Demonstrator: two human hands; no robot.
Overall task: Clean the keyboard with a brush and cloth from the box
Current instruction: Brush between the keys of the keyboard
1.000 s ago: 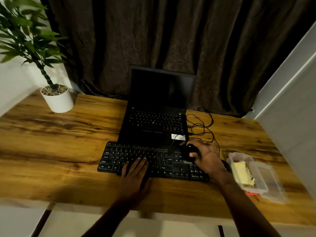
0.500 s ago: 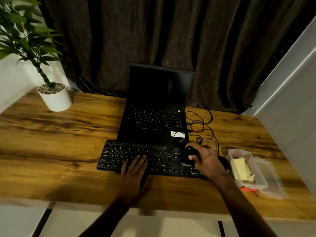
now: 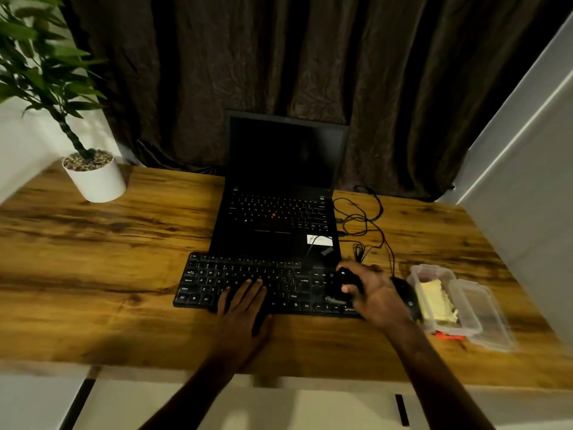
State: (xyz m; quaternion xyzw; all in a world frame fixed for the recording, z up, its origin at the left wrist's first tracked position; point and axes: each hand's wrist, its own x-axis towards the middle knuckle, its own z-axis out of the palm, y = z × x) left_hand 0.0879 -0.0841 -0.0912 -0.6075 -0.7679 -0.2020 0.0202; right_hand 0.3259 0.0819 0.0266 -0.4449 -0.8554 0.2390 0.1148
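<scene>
At the near desk [image 3: 93, 321] edge: left hand [image 3: 245, 302] flat and open, palm down on the lower middle rows of the keyboard [image 3: 217, 280], grasping nothing, apparently pinning it in place. Just right of that: right hand [image 3: 376, 294] curled around a small dark object at the keyboard's right end, probably the brush [image 3: 344, 283], though too dim to be certain. Likely light and rigid in the body; best held by the body, bristles down. Beside the wrist, a dark mouse [image 3: 406, 294]. Further right, touching nothing of the hand: open clear box [image 3: 417, 274] with the yellow cloth [image 3: 434, 301] inside, soft and limp, easy to pinch at any fold; lid [image 3: 486, 318] alongside. Behind the keyboard: open laptop [image 3: 279, 212], tangled cables [image 3: 366, 221], plant pot [image 3: 96, 181] far left.
</scene>
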